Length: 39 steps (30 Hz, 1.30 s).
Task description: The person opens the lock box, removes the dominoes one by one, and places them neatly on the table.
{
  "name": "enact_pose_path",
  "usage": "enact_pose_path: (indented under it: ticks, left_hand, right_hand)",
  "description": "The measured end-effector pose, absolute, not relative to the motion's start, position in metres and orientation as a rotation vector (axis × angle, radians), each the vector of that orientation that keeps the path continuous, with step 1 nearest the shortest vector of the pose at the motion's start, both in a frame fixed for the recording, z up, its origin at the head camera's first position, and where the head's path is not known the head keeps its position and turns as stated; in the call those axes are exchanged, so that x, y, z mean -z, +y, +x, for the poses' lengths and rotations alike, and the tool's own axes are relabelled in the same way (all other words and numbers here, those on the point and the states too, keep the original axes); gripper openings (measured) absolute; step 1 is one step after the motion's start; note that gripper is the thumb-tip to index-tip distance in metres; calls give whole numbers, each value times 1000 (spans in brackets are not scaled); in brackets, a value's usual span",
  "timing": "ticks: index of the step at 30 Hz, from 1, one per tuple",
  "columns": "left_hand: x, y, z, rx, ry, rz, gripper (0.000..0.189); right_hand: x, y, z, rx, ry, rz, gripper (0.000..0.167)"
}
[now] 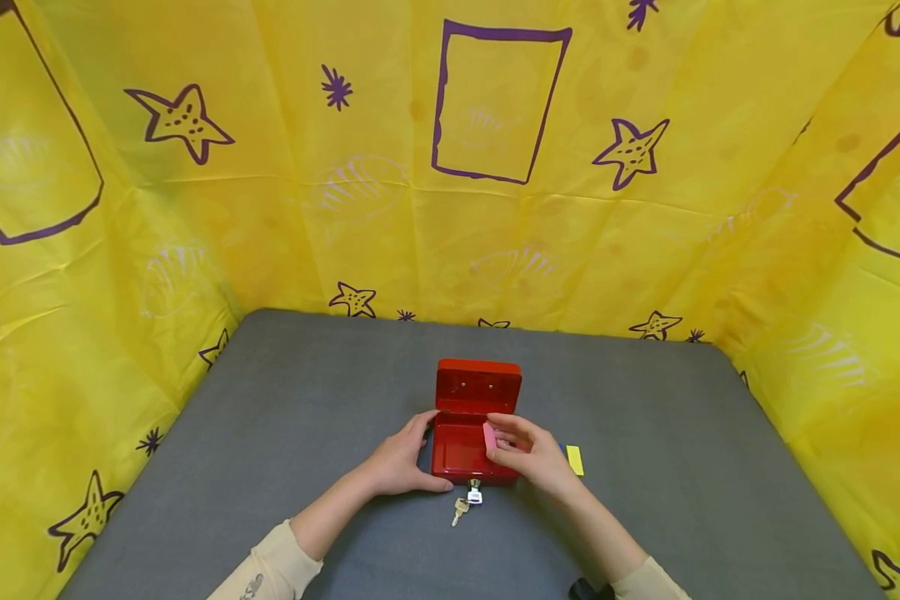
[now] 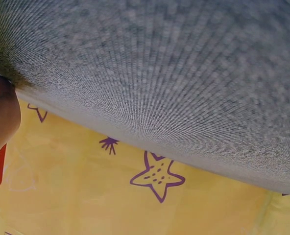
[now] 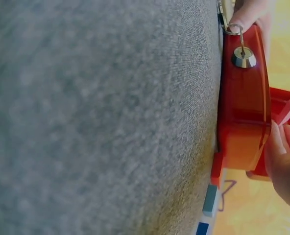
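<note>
A small red metal cash box [image 1: 472,479] stands on the grey table with its lid [image 1: 478,385] raised at the back. My left hand [image 1: 399,460] holds the box by its left side, thumb at the front corner and fingers toward the back. Over the right half of the box, my right hand [image 1: 534,454] pinches a small pink block [image 1: 491,437]. A key sits in the front lock [image 3: 244,58], and a second key [image 1: 461,507] on the same ring lies on the table. The left wrist view shows only part of the left hand [image 2: 4,115] and a bit of red box.
To the right of the box lies a yellow block [image 1: 574,461], partly behind the right hand. In the right wrist view, a red block [image 3: 217,169], a teal block [image 3: 210,200] and a dark blue block [image 3: 202,228] line the table. Yellow patterned cloth [image 1: 390,242] surrounds the table's back and sides.
</note>
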<state>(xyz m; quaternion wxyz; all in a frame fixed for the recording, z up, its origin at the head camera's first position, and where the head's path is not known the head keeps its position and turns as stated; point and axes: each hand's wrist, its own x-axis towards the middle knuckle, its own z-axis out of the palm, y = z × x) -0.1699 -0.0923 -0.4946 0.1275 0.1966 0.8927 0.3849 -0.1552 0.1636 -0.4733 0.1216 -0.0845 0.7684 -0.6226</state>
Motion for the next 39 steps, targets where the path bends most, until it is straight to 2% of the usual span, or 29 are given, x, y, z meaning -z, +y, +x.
enact_pose_path:
  ticks: [20, 39]
  left_hand:
    - [498, -92, -171, -1109, 2600, 584, 103]
    - [497, -92, -171, -1117, 2590, 568, 103]
  right_hand:
    - [474, 182, -152, 2021, 2057, -29, 50]
    - [478, 209, -150, 1990, 2128, 24, 56]
